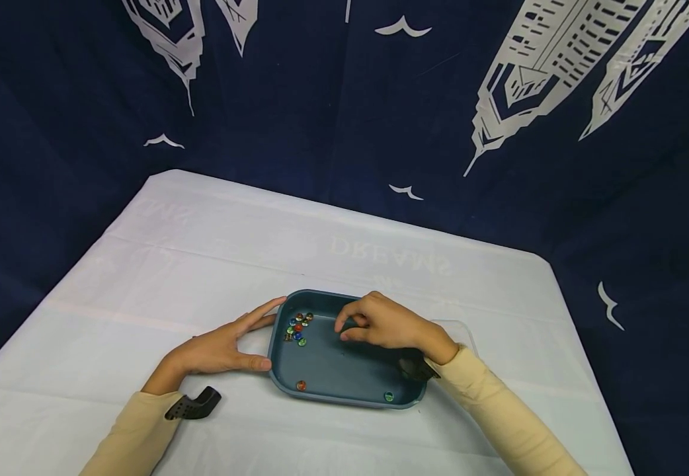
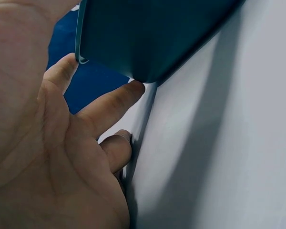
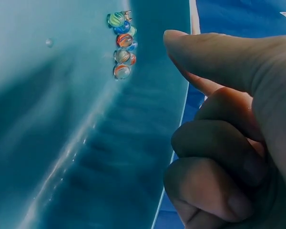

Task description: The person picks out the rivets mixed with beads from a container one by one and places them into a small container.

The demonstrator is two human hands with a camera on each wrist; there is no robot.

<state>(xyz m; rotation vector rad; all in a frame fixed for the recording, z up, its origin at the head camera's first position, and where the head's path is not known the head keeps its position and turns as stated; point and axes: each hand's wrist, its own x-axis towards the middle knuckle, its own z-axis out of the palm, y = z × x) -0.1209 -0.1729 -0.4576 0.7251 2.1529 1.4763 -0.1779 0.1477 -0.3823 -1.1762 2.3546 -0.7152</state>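
A blue-green rectangular tray lies on the table. Several glass marbles cluster at its left end; the right wrist view shows these marbles beside the tray wall. Apart from them are an orange marble near the front wall and a green marble in the front right corner. My left hand spans the tray's left end, thumb and extended fingers touching it. Over the tray is my right hand, index and thumb reaching forward, other fingers curled; I see nothing between the tips.
A clear plastic piece lies flat, partly under the right forearm. White cloth covers the table, and a dark blue printed curtain hangs behind it. Both wrists carry black mounts, the left mount showing beside the sleeve.
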